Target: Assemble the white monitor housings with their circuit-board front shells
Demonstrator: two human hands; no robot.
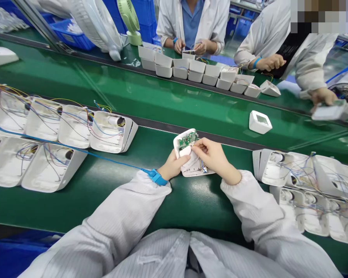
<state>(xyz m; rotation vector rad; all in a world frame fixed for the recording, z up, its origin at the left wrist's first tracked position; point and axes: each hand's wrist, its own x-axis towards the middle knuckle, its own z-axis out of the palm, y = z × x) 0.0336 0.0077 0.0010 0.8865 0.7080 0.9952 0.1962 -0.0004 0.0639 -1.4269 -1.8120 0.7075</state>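
A white plastic housing (188, 164) is held tilted above the green bench, its inside facing me. A green circuit board (188, 139) sits at its upper end, and small wires show near its lower right corner. My left hand (174, 164) grips the housing's left side, thumb over the front. The fingers of my right hand (213, 154) are pinched together at the board's lower edge; what lies between them is too small to make out. A blue wrist strap (157, 177) with a cord is round my left wrist.
Open white housings with wires (108, 131) stand in rows at left, more housings (274, 168) at right. Beyond a dark rail runs a green conveyor carrying a white device with a screen (260, 122). Two co-workers handle parts across it, near another housing row (195, 71).
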